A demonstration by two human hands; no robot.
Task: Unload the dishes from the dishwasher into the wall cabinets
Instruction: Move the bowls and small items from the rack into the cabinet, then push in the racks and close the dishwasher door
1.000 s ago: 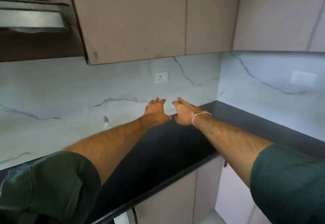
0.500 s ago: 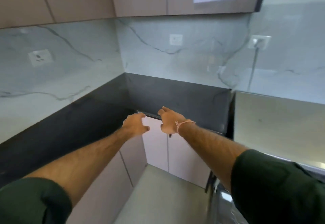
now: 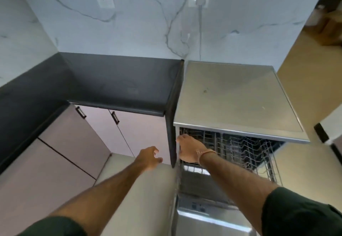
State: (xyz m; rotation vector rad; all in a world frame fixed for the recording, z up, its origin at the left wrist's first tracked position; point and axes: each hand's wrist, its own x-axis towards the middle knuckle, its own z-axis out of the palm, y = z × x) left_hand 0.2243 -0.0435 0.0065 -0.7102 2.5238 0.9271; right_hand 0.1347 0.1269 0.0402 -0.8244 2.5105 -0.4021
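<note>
Eyeing the rack (image 3: 240, 148), I have my right hand (image 3: 188, 149) at its left corner, grip unclear; left hand (image 3: 149, 157) slack, farther away.

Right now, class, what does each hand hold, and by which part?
Left hand holds nothing. Right hand lies at the upper rack, front-left corner; a grip cannot be told.

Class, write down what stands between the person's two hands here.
The counter's dark end panel stands between the left hand and the right hand, which is at the dishwasher's wire rack. The head view shows this.
</note>
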